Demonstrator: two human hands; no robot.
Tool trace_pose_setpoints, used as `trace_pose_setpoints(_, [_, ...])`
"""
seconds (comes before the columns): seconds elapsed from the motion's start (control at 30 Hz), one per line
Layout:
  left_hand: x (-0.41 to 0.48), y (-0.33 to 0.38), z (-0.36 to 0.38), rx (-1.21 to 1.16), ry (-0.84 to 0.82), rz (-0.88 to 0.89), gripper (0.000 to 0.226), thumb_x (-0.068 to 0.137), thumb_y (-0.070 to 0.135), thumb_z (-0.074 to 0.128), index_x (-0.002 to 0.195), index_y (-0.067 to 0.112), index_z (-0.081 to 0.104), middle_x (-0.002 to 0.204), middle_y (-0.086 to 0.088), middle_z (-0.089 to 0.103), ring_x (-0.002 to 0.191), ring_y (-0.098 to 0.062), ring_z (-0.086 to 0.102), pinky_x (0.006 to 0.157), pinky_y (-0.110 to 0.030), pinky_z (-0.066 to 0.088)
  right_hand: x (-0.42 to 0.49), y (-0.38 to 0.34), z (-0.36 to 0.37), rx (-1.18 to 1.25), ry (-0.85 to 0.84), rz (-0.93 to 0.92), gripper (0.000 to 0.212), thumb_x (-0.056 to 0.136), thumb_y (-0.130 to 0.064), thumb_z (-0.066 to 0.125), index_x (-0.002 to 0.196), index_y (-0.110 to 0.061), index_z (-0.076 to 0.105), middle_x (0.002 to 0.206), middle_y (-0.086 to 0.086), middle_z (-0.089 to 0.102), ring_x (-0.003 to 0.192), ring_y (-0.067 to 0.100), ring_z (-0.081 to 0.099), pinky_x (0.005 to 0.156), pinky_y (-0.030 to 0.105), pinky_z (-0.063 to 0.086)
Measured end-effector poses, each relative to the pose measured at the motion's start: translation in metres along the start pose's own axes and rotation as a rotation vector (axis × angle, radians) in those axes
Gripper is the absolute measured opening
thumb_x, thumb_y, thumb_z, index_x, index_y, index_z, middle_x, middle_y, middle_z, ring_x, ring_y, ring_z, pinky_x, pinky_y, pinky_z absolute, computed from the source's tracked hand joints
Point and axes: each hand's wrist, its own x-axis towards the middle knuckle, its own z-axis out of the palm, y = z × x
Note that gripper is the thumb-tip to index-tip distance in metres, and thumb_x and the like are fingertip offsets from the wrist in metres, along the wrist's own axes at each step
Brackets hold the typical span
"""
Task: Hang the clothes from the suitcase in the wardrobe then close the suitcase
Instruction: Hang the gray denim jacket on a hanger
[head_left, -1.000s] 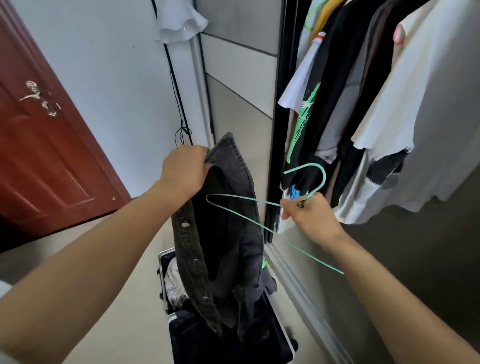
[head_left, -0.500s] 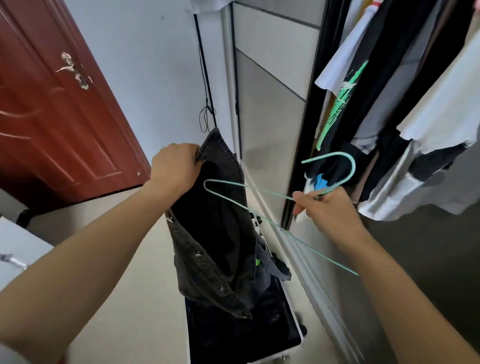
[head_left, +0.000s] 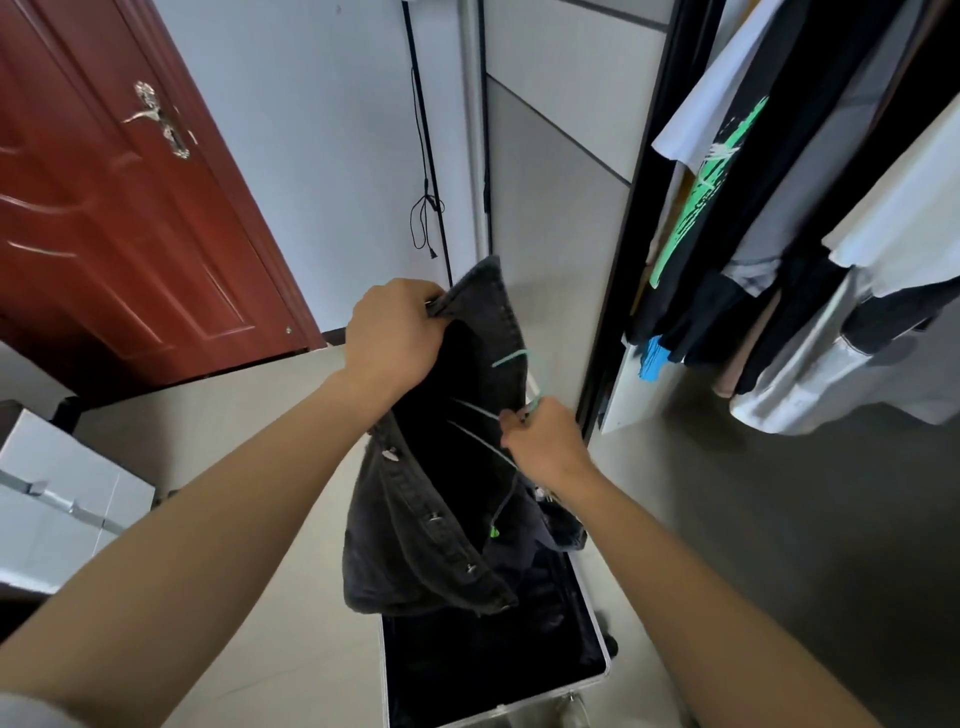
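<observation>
Charcoal denim jacket (head_left: 431, 519) hangs above open suitcase (head_left: 602, 667), collar gripped in left hand (head_left: 389, 332). Right hand (head_left: 540, 441) pinches green wire hanger (head_left: 511, 358), partly inside jacket. Suitcase holds dark clothes (head_left: 493, 670). Right of suitcase: wardrobe (head_left: 631, 234), shirts (head_left: 737, 171) hung.

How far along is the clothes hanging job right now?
Done: shirts already hang in the wardrobe. In hand: the left hand grips the dark jacket by its collar while the right hand holds a green hanger partly inside it. Left: hang the jacket, empty the dark clothes from the open suitcase, close it.
</observation>
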Motion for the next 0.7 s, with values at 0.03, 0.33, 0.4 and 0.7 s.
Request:
trace_pose_setpoints(0.03, [-0.004, 0.004, -0.004, -0.034, 0.027, 0.020, 0.020, 0.086, 0.020, 0.061, 0.067, 0.020, 0.063, 0.054, 0.009, 0.046, 0.065, -0.025, 0.048, 0.059, -0.028, 0.032, 0.002, 0.000, 0.004, 0.078, 0.036, 0.000, 0.039, 0.095, -0.030, 0.055, 0.080, 0.005, 0.067, 0.055, 0.004, 0.053, 0.050, 0.019, 0.050, 0.056, 0.030, 0.042])
trace_pose_setpoints(0.33, [-0.046, -0.018, -0.034, -0.239, 0.044, 0.236, 0.019, 0.081, 0.018, 0.070, 0.068, 0.029, 0.063, 0.055, 0.020, 0.056, 0.051, -0.001, 0.050, 0.050, -0.014, 0.035, 0.008, -0.048, -0.022, 0.810, 0.196, -0.031, 0.028, 0.089, -0.011, 0.050, 0.066, -0.002, 0.064, 0.037, -0.009, 0.048, 0.033, 0.002, 0.032, 0.039, 0.016, 0.025])
trace_pose_setpoints(0.4, [-0.067, -0.034, -0.021, -0.209, -0.163, 0.312, 0.015, 0.082, 0.022, 0.066, 0.071, 0.025, 0.057, 0.056, 0.012, 0.055, 0.047, -0.004, 0.048, 0.048, -0.021, 0.038, 0.005, -0.043, -0.032, 0.918, 0.131, -0.064, 0.039, 0.092, -0.018, 0.045, 0.057, -0.013, 0.060, 0.041, -0.007, 0.049, 0.036, 0.004, 0.030, 0.036, 0.016, 0.021])
trace_pose_setpoints(0.7, [-0.089, -0.051, 0.010, 0.103, -0.539, 0.416, 0.032, 0.073, 0.048, 0.051, 0.089, 0.026, 0.067, 0.096, 0.011, 0.058, 0.093, -0.005, 0.049, 0.077, -0.028, 0.048, 0.003, -0.014, -0.018, 0.343, 0.174, -0.251, 0.055, 0.070, -0.039, 0.073, 0.047, 0.000, 0.041, 0.047, 0.004, 0.037, 0.047, 0.016, 0.038, 0.047, 0.040, 0.035])
